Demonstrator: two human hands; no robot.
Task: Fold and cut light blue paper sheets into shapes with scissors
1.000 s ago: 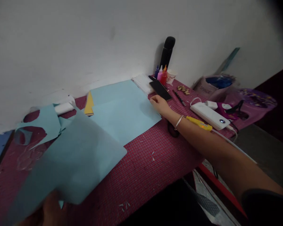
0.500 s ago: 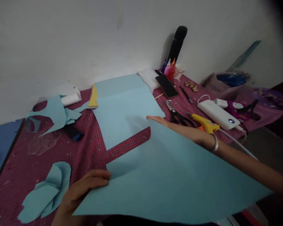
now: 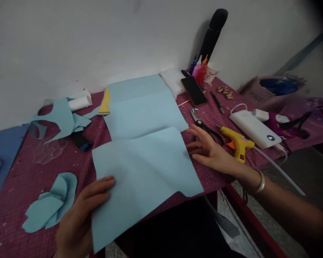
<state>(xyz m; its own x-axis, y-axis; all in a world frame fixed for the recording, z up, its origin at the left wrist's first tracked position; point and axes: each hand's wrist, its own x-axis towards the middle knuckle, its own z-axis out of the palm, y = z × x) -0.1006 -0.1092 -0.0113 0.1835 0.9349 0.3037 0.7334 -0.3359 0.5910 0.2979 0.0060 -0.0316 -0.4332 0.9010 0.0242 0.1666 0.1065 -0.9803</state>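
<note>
A sheet of light blue paper (image 3: 142, 168) lies at the table's front, its near left corner over the edge. At its left side my left hand (image 3: 83, 211) grips it, fingers on top, the thumb hidden. Just right of the sheet is my right hand (image 3: 210, 152), open with fingers apart and nothing in it. Behind, a second light blue sheet (image 3: 142, 114) lies partly under the front one. Black-handled scissors (image 3: 204, 127) are just beyond my right fingers. A yellow glue gun (image 3: 239, 141) rests right of that hand.
Cut blue pieces (image 3: 45, 208) and blue scraps (image 3: 60, 118) lie on the left. A phone (image 3: 193, 90), paint bottles (image 3: 200, 71), a paper cup (image 3: 212, 72) and a marker (image 3: 217, 103) are at the back right. A white power bank (image 3: 254, 128) sits near the right edge.
The front sheet has come down from a raised, tilted position to lie on the table. My right hand has moved off it to the right side. My left hand still holds its left edge.
</note>
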